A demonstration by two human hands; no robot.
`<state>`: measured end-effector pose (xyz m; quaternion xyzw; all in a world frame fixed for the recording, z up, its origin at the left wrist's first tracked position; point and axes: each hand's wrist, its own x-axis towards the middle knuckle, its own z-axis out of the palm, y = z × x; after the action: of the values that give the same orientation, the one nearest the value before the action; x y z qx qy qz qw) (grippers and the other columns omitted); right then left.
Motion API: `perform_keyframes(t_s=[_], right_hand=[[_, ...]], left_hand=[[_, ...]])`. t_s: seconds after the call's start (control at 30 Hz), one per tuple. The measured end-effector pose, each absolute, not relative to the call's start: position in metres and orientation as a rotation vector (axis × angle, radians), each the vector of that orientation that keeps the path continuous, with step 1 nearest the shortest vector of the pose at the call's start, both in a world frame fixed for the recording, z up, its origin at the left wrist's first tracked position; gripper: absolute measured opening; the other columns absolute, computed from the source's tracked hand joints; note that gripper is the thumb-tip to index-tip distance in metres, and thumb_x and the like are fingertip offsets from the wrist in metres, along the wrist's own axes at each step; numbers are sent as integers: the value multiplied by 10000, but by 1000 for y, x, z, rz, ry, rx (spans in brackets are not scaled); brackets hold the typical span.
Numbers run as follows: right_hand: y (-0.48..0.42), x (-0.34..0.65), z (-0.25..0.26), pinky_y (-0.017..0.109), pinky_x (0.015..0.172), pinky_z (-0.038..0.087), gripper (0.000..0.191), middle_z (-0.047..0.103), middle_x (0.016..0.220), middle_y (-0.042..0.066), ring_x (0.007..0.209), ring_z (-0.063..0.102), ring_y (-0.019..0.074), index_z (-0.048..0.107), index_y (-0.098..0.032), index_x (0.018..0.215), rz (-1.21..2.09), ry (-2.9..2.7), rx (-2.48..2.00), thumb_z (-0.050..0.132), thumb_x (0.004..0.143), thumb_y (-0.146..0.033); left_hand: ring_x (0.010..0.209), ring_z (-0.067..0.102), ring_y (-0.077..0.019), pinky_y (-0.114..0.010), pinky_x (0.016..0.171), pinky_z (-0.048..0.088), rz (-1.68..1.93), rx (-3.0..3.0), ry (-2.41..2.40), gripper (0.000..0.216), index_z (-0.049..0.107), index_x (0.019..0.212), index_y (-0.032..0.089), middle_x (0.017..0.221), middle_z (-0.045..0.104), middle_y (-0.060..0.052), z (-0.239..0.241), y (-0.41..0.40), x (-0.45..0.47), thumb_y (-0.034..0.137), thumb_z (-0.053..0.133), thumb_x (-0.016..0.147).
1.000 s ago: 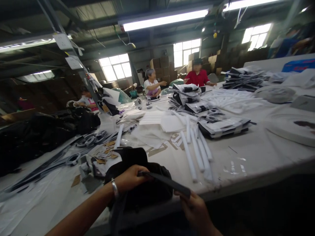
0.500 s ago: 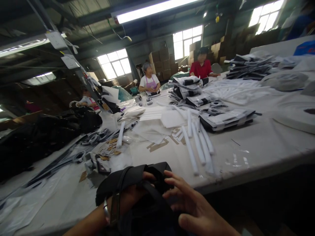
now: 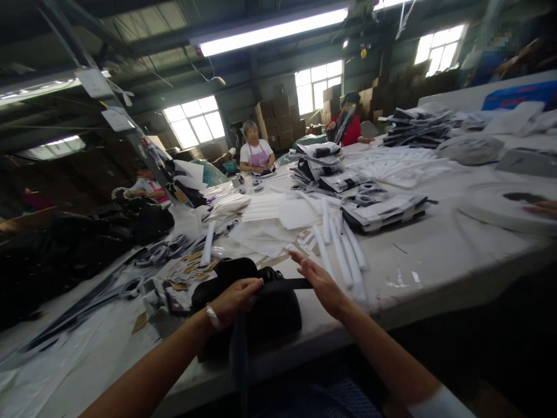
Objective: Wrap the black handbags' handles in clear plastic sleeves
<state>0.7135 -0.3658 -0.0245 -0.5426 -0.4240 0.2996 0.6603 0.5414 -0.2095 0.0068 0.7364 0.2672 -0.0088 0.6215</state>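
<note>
A black bag (image 3: 261, 307) lies at the near edge of the white table (image 3: 435, 255). My left hand (image 3: 235, 299) rests on top of it, fingers curled on the bag's black strap (image 3: 282, 284). That strap runs right under my right hand (image 3: 319, 281), which lies flat with its fingers stretched out and apart, palm down over the strap's end. A second length of strap (image 3: 239, 366) hangs down from the bag toward me.
White paper rolls (image 3: 343, 249) and white sheets (image 3: 270, 223) lie just beyond my hands. Stacks of packed black-and-white items (image 3: 383, 210) sit farther right. Black bags (image 3: 78, 244), tape rolls (image 3: 159, 252) and card tags (image 3: 191, 270) crowd the left. Three people sit at the far end.
The bag went back down onto the table. My right hand moved up and forward from the bag's side and opened flat over the strap. The left hand stays on the bag.
</note>
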Motion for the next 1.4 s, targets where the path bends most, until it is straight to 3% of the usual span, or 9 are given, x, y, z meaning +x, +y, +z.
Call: perform_keyframes(t_s=[0.07,0.23,0.47,0.73,0.97,1.1,1.17,1.27,1.4], right_hand=[[-343,714,-33,459,1105,362,619,666,1264,65,1263,531,263,612,-273,1288,728,-998,-1211,517,839,-689],[-339,700,-50,426,1115,350,613,612,1342,67,1278,525,228,605,-243,1297,901,-969,-960,262,966,-628],[-347,691,-53,406,1084,386,429,662,1255,59,1222,557,253,656,-246,1218,790,-1025,-1020,589,890,-515],[-342,676,-52,383,921,489,402,719,1015,61,1017,641,273,686,-194,1024,780,-757,-997,547,898,-549],[-340,670,-50,418,965,475,442,693,1152,68,1075,633,270,629,-238,1201,902,-645,-860,505,918,-554],[-343,672,-53,422,1064,407,345,684,1205,48,1173,589,274,651,-245,1186,894,-731,-913,602,896,-425],[-344,674,-55,402,1087,388,350,658,1256,39,1217,560,263,644,-260,1207,818,-840,-950,640,877,-379],[-342,676,-59,376,1065,413,336,654,1244,41,1194,571,241,646,-270,1204,662,-955,-1045,649,877,-348],[-338,675,-63,359,1018,440,241,678,1148,39,1118,602,228,692,-261,1102,533,-996,-1143,665,867,-304]], left_hand=[[460,210,-53,-196,439,128,-6,1688,620,565,466,706,173,550,314,88,-4,-207,542,727,563,765],[483,266,-53,-191,456,172,136,1702,591,549,473,706,159,574,360,69,9,-210,526,690,585,787],[529,406,-80,-194,503,305,105,1881,600,464,591,955,153,688,508,28,62,-209,530,603,577,845],[791,587,-178,-251,688,446,16,2164,545,405,669,1066,163,902,677,-42,84,-208,542,501,552,876],[768,618,-203,-270,715,437,87,2518,657,360,725,846,173,798,703,-41,85,-211,531,461,516,902],[641,575,-156,-249,607,425,8,2396,654,329,667,1057,196,806,670,-11,84,-211,530,440,497,914],[752,612,-177,-254,663,445,-21,2342,646,378,647,1166,212,910,696,-26,84,-209,532,452,511,907],[899,637,-218,-268,769,451,-29,2356,688,400,731,1037,199,965,731,-43,87,-205,537,507,522,891],[788,631,-188,-238,711,448,-38,2483,725,351,739,859,186,828,715,-19,93,-206,542,494,571,851]])
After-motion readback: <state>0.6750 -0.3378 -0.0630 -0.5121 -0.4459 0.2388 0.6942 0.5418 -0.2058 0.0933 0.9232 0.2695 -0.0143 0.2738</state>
